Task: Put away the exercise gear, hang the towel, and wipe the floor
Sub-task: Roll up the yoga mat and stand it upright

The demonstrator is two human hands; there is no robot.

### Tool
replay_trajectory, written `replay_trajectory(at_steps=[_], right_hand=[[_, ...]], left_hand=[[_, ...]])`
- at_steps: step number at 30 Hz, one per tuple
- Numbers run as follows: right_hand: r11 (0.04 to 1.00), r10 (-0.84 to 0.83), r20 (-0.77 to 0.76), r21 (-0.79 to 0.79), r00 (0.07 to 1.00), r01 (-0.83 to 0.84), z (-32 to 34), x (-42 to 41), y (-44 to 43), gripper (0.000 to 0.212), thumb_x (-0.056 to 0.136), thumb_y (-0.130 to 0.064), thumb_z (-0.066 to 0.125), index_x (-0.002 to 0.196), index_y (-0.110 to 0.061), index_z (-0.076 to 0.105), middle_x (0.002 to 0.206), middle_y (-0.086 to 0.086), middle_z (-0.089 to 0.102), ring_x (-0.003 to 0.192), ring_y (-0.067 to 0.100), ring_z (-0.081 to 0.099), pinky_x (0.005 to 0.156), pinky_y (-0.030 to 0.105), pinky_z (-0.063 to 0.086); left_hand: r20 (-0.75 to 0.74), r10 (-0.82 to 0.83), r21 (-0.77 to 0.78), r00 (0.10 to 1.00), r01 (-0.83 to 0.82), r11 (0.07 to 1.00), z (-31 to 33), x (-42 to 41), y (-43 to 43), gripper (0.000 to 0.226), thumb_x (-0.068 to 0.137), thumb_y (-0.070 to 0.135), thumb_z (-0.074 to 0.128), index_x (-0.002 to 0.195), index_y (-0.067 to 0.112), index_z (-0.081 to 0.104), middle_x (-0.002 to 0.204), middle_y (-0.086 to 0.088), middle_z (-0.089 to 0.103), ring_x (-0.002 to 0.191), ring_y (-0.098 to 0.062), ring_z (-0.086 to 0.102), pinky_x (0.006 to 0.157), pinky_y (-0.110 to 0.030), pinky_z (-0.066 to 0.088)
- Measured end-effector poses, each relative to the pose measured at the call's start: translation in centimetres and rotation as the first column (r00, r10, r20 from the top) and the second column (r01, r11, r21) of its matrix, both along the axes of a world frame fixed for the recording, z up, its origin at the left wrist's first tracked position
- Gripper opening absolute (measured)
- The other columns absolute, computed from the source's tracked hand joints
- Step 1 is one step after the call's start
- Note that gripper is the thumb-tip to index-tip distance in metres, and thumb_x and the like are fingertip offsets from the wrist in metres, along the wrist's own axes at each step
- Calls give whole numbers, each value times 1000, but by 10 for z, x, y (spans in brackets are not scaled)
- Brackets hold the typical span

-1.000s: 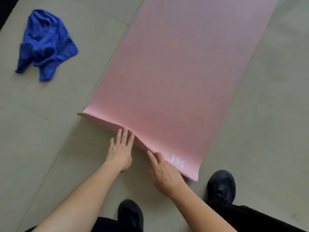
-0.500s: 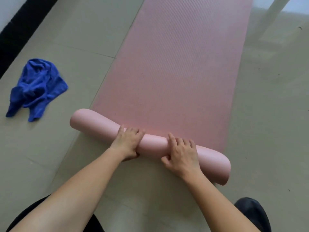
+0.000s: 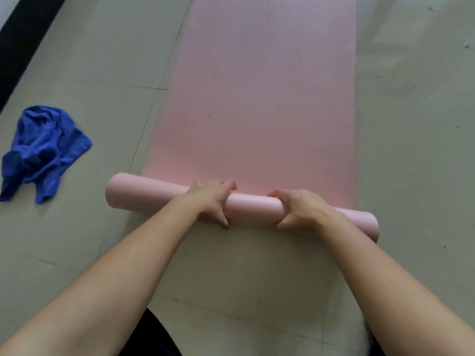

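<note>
Two hands of ours work on a grey-beige tiled floor [image 3: 411, 155], its seams faint and its far right part glossy with reflected light. A black strip [image 3: 23, 37] runs along the floor's far left edge. Our pink mat [image 3: 257, 98] lies flat down the middle of the floor, stretching away from us, and its near end is wound into a roll [image 3: 144, 194] lying crosswise. Our left hand [image 3: 210, 201] and right hand [image 3: 300, 209] each grip the roll near its middle, fingers curled over the top and thumbs on the near side. A crumpled blue towel [image 3: 43, 150] lies on the floor left of the mat, well apart from it. A second ago the mat's near end was still flat, with our fingertips at its edge; half a second ago it was already a roll under both hands. The towel has stayed where it lay.
</note>
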State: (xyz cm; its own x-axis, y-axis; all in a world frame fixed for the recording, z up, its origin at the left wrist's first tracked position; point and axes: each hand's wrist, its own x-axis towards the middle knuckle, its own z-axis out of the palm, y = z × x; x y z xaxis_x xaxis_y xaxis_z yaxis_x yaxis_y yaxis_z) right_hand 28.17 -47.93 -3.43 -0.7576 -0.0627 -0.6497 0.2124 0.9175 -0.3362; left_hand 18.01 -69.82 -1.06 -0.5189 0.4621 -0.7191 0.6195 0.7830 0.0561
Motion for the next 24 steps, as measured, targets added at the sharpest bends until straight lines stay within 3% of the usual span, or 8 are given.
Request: replay_trajectory(at_steps=[4,8,11,14,16,18,21,24], right_hand=[[967,-145,-274,164,951,195,-11,4,16,105,71,-60,78,156,-27,24,157,13,32,143,31,35,118,46,24],[934,-150,-551,193,821,300,-20,21,5,85,80,-51,74,150,-18,39,149,17,42,139,37,36,120,55,19],[953,-73,-516,217,853,212,-28,34,-6,97,80,-60,58,158,-17,19,161,23,22,151,40,17,123,58,4],[944,6,-328,314,945,103,-26,32,2,126,70,-69,66,159,-22,-10,166,20,-2,154,38,-2,122,58,-7],[933,19,-286,350,958,86,-20,26,5,122,73,-47,76,158,-25,-9,166,15,8,154,34,7,123,57,0],[940,-42,-283,314,958,134,-8,18,9,106,72,-27,74,157,-29,12,153,9,37,144,30,33,121,53,17],[984,-74,-196,148,978,104,18,-1,27,80,67,-28,73,141,-34,42,125,4,64,116,30,60,99,41,46],[1000,-12,-63,-10,998,11,40,-17,41,86,63,-35,80,142,-35,45,126,5,65,114,29,61,91,37,51]], left_hand=[[-403,-163,61,900,204,977,-15,18,1,120,74,60,72,152,29,-14,155,-14,5,147,-32,4,119,-57,4],[-422,-148,-15,894,156,988,-24,22,12,130,75,60,70,148,24,-32,162,-17,-13,150,-35,-15,117,-64,-4],[-417,-122,-59,901,107,993,-31,20,21,124,79,40,72,149,24,-29,163,-16,-10,151,-35,-12,117,-64,-2],[-421,-101,-36,901,95,995,-31,14,31,103,79,21,67,153,27,-4,156,-12,22,146,-32,20,117,-60,11],[-402,-67,16,913,80,997,-24,11,38,82,77,18,63,147,27,22,137,-8,46,126,-29,46,111,-52,27],[-399,-45,54,916,73,996,-7,5,44,55,76,17,59,128,25,43,116,-7,60,105,-30,60,90,-39,40],[-331,-11,39,944,25,999,26,-8,48,29,77,22,60,104,25,50,103,-5,66,98,-31,63,71,-31,38],[-147,70,25,987,-67,997,40,-16,37,35,71,31,67,102,25,51,104,-6,66,97,-31,62,69,-30,45]])
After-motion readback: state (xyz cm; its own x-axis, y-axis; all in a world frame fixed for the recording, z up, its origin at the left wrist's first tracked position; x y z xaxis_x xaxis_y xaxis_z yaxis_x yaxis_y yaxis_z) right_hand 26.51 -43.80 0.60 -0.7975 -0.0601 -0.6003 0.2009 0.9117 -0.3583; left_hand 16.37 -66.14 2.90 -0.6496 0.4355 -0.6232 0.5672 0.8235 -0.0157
